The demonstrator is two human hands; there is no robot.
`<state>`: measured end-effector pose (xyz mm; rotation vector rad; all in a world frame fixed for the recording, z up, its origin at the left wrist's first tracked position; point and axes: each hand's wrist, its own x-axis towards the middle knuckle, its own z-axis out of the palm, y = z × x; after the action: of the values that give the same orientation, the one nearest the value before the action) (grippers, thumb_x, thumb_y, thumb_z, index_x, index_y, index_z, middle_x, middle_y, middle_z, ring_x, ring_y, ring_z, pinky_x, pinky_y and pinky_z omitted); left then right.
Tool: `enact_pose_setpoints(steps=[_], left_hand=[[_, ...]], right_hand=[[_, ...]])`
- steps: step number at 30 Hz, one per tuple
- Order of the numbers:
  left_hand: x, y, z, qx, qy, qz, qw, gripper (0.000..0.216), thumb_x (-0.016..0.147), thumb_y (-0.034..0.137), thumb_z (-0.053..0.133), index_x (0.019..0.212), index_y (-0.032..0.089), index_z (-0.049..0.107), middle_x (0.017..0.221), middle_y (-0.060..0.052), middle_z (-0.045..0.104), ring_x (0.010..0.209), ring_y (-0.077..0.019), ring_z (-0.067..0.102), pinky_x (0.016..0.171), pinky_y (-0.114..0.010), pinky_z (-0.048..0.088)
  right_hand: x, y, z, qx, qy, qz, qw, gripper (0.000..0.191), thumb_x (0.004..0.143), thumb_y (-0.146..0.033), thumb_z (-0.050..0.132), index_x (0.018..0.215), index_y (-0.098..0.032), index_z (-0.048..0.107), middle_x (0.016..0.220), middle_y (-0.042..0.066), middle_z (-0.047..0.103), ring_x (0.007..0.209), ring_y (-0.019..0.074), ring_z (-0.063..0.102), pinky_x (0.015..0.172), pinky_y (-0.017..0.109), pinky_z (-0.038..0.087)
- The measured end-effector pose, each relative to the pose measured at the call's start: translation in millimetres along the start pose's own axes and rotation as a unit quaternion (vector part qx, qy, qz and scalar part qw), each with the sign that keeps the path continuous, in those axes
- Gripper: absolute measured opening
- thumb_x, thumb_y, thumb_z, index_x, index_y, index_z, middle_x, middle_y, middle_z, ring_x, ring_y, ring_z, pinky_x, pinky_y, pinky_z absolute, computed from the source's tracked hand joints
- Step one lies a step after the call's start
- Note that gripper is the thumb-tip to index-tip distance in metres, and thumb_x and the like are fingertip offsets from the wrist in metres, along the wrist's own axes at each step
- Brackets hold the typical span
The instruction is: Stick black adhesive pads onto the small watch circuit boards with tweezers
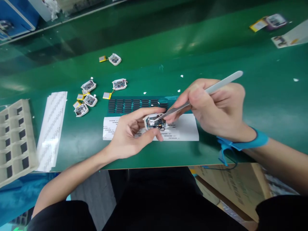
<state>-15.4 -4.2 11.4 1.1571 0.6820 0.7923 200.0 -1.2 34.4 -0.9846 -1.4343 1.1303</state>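
So at this point the left hand (127, 136) was cradling a small white housing (155, 122) with a circuit board showing inside it, fingers and thumb curled snugly round its edges, held just above the white label sheet (185, 130) near the front edge of the green bench (154, 57). The right hand (214, 107) had a pair of metal tweezers (204, 93) pinched between thumb and fingers, pen-style, with the tips down inside the housing. Couldn't tell if the tips were actually gripping anything, way too small to make out.

Using the label sheet as the anchor: touching its far side was a dark sheet of little black pads (137, 105) in rows. Off to the left and further back from it sat a loose bunch of similar white units (88, 96), some with small yellow-edged batteries dangling beside them. Further left still, a stack of white backing strips (51, 128) and a pale compartment tray (14, 138). A blue wrist strap (250, 141) was on the right wrist.

My read: this was the fitting step, with something tiny being placed or nudged on the board. The next bit would've called for a steady left hold and a very light touch with the tips, since components there looked tightly packed and a slip could scrape the board.
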Motion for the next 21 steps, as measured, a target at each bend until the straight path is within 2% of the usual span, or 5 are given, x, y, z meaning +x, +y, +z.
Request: enact_pose_setpoints(steps=[3,5,13,18,21], left_hand=[[-1.3,-0.9,2.6,-0.02,-0.005,-0.005,1.0,0.035,0.091,0.009,0.074,0.125,0.017,0.07,0.099,-0.004,0.079,0.077,-0.0178,0.08,0.082,-0.032,0.07],[-1.8,-1.0,3.2,-0.023,-0.008,-0.014,1.0,0.035,0.091,0.009,0.074,0.125,0.017,0.07,0.097,-0.003,0.079,0.078,-0.0182,0.081,0.082,-0.032,0.07],[-3.9,-3.5,4.1,-0.043,-0.003,0.001,0.999,0.035,0.091,0.005,0.073,0.124,0.016,0.072,0.097,-0.003,0.08,0.076,-0.0171,0.08,0.08,-0.03,0.07],[-4.8,-7.9,4.3,-0.061,-0.008,0.022,0.998,0.033,0.093,0.009,0.076,0.125,0.016,0.074,0.1,-0.004,0.081,0.077,-0.0173,0.081,0.079,-0.027,0.069],[-4.9,-6.1,3.4,-0.053,0.002,0.002,0.999,0.03,0.095,0.014,0.075,0.125,0.016,0.075,0.099,-0.005,0.081,0.076,-0.0191,0.081,0.076,-0.029,0.068]], right_hand=[[-2.7,0.6,-0.4,-0.042,-0.001,0.021,0.999,0.043,0.106,-0.059,0.073,0.082,-0.022,0.074,0.075,0.006,0.075,0.062,0.0241,0.075,0.055,0.034,0.066],[-2.4,-0.2,-1.2,-0.053,-0.013,0.026,0.998,0.043,0.106,-0.058,0.071,0.082,-0.023,0.073,0.074,0.006,0.073,0.063,0.024,0.075,0.055,0.034,0.065],[-1.2,3.2,-3.4,-0.025,-0.032,0.007,0.999,0.035,0.111,-0.045,0.068,0.085,-0.022,0.074,0.077,0.005,0.075,0.063,0.0223,0.075,0.055,0.032,0.065],[-0.9,5.7,-4.5,-0.007,-0.037,-0.005,0.999,0.032,0.112,-0.038,0.067,0.086,-0.021,0.077,0.075,0.005,0.075,0.061,0.022,0.076,0.054,0.03,0.066],[-2.8,7.2,-2.2,-0.02,-0.038,-0.017,0.999,0.03,0.113,-0.034,0.066,0.089,-0.022,0.078,0.078,0.004,0.076,0.063,0.0209,0.076,0.055,0.028,0.066]])
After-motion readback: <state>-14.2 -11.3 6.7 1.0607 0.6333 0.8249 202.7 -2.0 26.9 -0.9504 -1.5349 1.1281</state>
